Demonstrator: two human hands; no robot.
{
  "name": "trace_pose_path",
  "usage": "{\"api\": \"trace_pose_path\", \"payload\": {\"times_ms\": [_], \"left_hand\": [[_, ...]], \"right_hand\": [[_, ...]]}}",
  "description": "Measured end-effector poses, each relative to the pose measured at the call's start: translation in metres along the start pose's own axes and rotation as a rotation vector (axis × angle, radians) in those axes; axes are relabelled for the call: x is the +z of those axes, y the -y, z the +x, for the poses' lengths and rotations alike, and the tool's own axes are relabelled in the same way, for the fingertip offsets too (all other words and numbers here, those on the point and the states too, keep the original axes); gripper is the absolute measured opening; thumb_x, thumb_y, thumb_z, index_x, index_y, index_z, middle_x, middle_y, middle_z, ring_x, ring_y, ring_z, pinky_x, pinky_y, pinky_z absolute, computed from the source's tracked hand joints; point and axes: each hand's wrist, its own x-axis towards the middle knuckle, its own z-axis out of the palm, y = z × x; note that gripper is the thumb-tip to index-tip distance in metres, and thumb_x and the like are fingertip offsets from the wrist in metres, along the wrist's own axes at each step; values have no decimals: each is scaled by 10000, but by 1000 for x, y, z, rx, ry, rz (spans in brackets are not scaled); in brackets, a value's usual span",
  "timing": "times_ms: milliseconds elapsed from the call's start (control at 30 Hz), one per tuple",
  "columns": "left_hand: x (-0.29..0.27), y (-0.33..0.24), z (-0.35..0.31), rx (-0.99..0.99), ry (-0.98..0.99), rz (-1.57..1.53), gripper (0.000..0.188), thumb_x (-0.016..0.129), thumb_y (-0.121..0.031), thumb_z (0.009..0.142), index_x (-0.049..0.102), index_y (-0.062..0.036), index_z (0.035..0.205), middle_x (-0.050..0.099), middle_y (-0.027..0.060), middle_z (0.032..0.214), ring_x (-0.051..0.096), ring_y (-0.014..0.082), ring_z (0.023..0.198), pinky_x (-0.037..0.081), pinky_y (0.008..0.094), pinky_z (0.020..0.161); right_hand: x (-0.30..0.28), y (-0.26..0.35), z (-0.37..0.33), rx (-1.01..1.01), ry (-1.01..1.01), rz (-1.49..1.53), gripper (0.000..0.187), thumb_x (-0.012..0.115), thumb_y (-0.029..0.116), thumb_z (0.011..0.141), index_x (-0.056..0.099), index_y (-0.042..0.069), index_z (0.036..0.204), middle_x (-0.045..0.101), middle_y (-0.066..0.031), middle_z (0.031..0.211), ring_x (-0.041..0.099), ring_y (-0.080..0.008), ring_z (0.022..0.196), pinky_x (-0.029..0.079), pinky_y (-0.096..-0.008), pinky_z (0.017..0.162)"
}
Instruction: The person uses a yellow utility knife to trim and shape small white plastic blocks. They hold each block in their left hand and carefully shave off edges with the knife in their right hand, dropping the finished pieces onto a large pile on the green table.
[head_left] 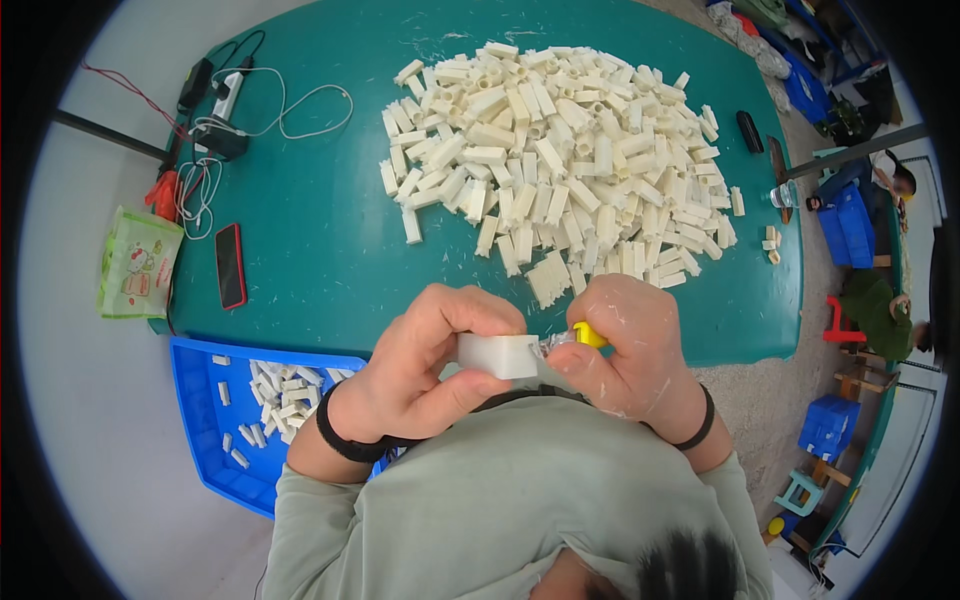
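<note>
Just off the table's near edge, my left hand pinches a white rectangular plastic piece between thumb and fingers. My right hand is closed around a small tool with a yellow part and a clear or metallic tip. That tip meets or nearly meets the right end of the white piece; exact contact is too small to tell. Most of the tool is hidden by my right fingers. Beyond both hands lies a large heap of cream-white rectangular hollow pieces, some showing round holes.
At the left, a blue tray holds several white pieces. On the green table lie a red-edged phone, a power strip with cables, and a black object. A green bag hangs at the left edge. Another person sits far right.
</note>
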Motion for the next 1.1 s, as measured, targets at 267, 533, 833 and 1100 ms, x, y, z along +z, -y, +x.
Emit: {"api": "trace_pose_path", "payload": {"times_ms": [267,533,833,1100], "left_hand": [[-1,-6,-8,-66,152,-116,373,672,-229,816,498,-21,1072,552,179,1035,540,198,888,425,307,754],[-6,-4,-4,-15,-76,118,381,663,-89,790,515,21,1124,557,148,1052,552,221,928,433,295,808],[8,-9,-3,153,-236,535,333,715,35,682,525,-59,939,575,127,949,554,205,826,452,294,683],[9,-13,1,301,-186,690,350,715,56,634,570,-62,930,588,118,926,567,242,786,438,316,642]], "right_hand": [[1,-4,-4,188,-99,-41,363,651,314,813,492,27,659,434,-93,554,432,-257,475,334,-331,429],[-4,16,-8,289,31,243,324,612,272,848,520,6,688,453,-99,566,431,-241,485,344,-314,447],[6,19,-10,293,33,195,340,608,291,857,524,12,683,467,-102,567,452,-251,467,350,-329,434],[9,11,-6,359,60,42,346,603,298,859,515,19,674,453,-110,548,449,-265,450,349,-343,422]]}}
